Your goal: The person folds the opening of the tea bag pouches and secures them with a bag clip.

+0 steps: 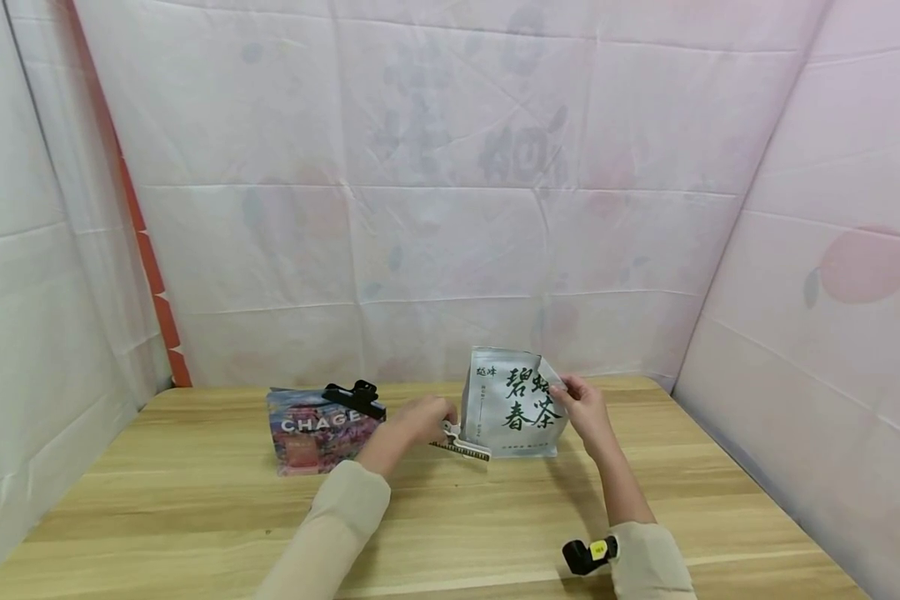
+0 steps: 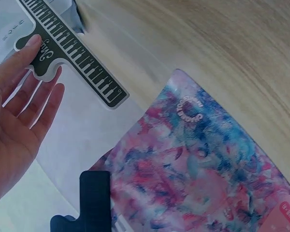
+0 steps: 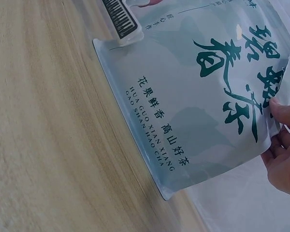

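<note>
My left hand (image 1: 424,418) pinches a wide white-and-black bag clip (image 1: 465,450) by its handle, with the thumb on the dark tab. In the left wrist view, white bar-like marks run along the clip's (image 2: 79,54) long jaw. Just beyond it, a pale silver-green tea bag (image 1: 506,417) with large dark green characters stands upright on the table. My right hand (image 1: 587,417) holds this bag's upper right edge, thumb on the front and fingers behind. That corner is folded over, as the right wrist view shows at the thumb (image 3: 280,110).
To the left stands a colourful pink-and-blue bag (image 1: 307,446) lettered CHAGE, a black clip (image 1: 354,400) across its top right corner. The wooden table (image 1: 450,533) ends at white sheet walls (image 1: 435,250) behind and at both sides. A black device (image 1: 587,556) sits at my right sleeve.
</note>
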